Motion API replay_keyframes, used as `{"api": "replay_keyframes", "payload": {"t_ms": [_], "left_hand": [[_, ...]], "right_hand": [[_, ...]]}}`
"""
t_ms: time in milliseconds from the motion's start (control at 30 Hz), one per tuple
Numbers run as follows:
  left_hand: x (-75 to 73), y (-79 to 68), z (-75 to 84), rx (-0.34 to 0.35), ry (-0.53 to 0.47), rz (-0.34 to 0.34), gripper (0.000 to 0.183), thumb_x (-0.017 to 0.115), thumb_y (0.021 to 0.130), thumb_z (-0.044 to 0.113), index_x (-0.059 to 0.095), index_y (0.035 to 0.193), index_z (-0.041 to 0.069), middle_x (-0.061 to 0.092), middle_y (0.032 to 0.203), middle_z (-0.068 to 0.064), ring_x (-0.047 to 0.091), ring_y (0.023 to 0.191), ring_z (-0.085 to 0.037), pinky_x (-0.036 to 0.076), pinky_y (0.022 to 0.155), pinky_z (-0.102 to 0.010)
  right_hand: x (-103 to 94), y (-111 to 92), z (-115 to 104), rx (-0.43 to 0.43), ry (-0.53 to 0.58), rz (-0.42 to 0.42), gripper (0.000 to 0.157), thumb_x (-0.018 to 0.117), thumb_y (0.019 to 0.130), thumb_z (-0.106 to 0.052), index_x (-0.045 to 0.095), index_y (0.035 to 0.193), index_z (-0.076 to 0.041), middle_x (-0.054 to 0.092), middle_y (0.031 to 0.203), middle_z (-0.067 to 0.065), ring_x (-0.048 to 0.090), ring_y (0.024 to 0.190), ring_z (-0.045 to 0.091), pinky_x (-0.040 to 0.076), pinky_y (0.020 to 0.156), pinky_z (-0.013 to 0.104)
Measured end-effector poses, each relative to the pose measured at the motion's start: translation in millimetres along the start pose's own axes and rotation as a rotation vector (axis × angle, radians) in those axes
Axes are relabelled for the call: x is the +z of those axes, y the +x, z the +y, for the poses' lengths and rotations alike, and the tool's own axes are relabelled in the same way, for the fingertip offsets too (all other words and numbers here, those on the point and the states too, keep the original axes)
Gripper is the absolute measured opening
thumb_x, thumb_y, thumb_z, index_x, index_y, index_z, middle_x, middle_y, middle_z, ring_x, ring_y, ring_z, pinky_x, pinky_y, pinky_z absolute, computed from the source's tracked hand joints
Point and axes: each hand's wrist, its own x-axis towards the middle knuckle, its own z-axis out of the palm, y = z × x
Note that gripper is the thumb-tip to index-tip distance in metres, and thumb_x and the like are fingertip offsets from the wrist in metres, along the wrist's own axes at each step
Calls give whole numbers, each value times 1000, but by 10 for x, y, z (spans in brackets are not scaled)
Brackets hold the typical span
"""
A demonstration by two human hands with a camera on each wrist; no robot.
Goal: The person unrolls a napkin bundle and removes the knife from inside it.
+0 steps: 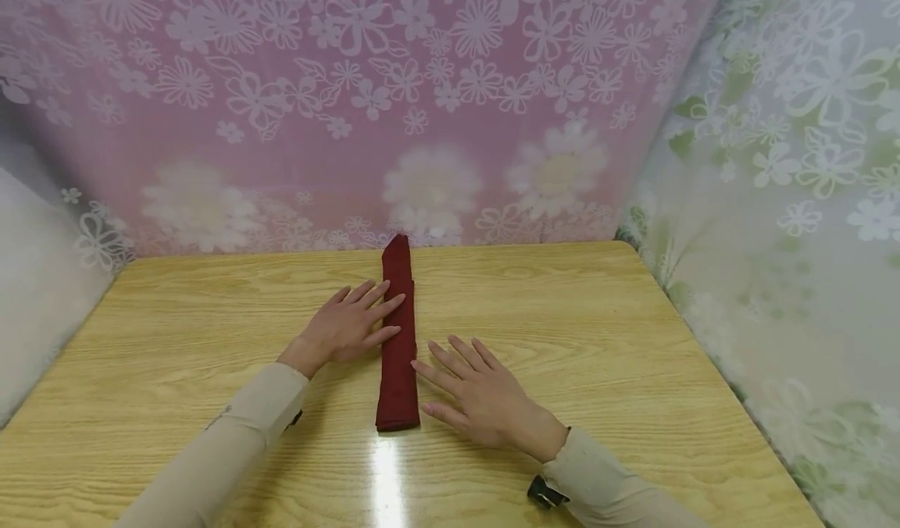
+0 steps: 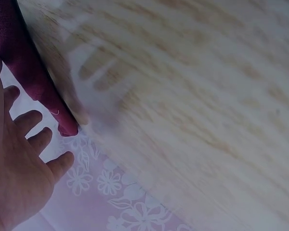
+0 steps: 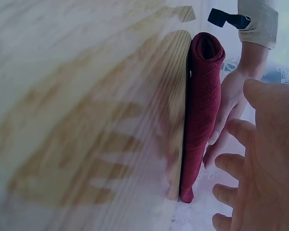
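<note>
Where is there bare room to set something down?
The yellow wood-grained table is bare between its left edge and the left hand, and between the rolled red cloth and the table's right edge, beyond the right hand. Both hands crowd the cloth.

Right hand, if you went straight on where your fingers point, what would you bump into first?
Probably the dark red rolled cloth: the right hand points forward and leftward at its near side. How high the hand is isn't clear, so the fingers might pass over it.
</note>
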Motion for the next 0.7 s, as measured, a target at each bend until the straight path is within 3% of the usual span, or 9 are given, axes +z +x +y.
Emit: {"api": "replay_keyframes", "payload": {"t_ms": [700], "left_hand": [[45, 77, -6, 12, 27, -68, 60, 28, 99, 58, 29, 152, 29, 21, 157, -4, 17, 143, -26, 19, 112, -52]], "right_hand": [[-3, -11, -26, 0, 23, -21, 61, 17, 99, -61, 24, 152, -34, 19, 157, 0, 11, 144, 27, 9, 115, 49]]}}
